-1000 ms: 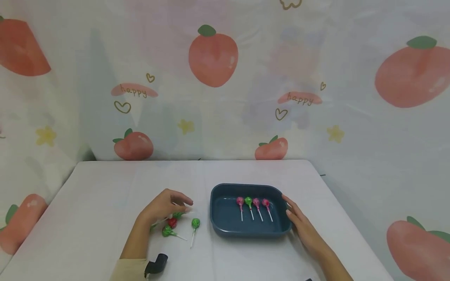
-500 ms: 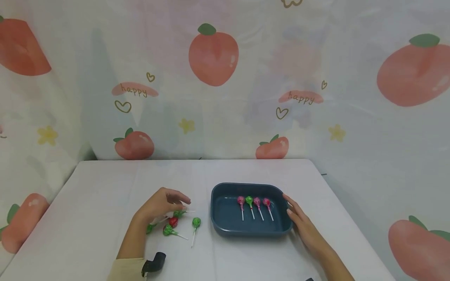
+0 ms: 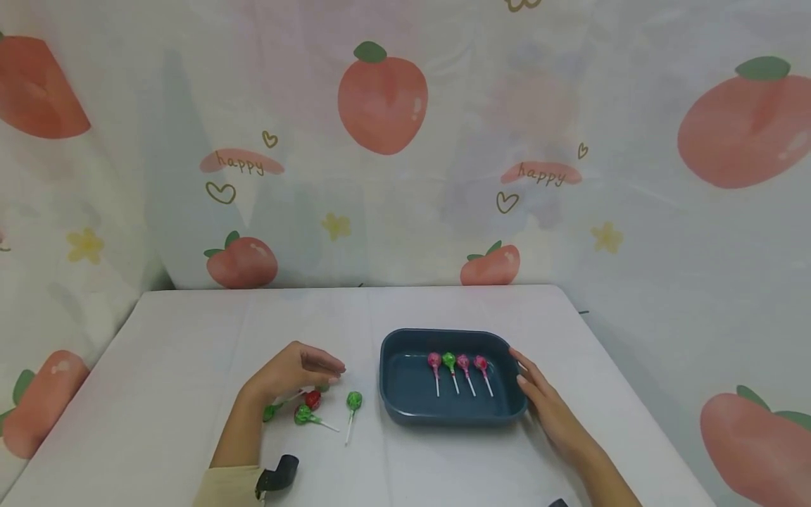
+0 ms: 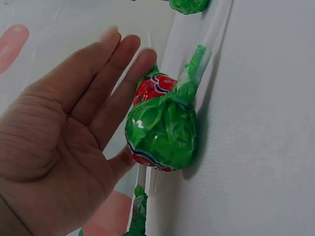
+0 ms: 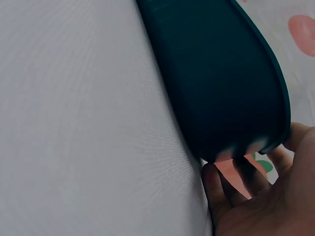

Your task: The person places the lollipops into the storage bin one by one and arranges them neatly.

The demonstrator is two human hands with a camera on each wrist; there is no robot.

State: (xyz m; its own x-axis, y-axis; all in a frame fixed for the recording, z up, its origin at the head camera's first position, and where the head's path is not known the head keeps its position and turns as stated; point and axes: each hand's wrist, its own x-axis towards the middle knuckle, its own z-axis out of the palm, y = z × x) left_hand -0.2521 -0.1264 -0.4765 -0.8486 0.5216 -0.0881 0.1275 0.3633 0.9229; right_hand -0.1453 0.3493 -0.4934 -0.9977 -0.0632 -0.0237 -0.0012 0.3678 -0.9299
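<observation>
Left hand [image 3: 294, 367] has dipped slightly over a green lollipop [image 3: 323, 388] left of the tray [image 3: 405, 394], fingers apart; right hand [image 3: 550, 408] touches tray, fingers extended. Likely pickup; next needs a pinch.

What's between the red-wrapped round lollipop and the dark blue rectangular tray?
One green-wrapped round lollipop, on the white tabletop, its white stick toward the near edge. It touches neither the red one nor the tray. Head view shows it.

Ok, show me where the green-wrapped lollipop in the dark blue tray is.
Head view, right of the picture's middle: the round green-wrapped lollipop lies in the dark blue tray, second from left in its row, between two pink-wrapped lollipops.
</observation>
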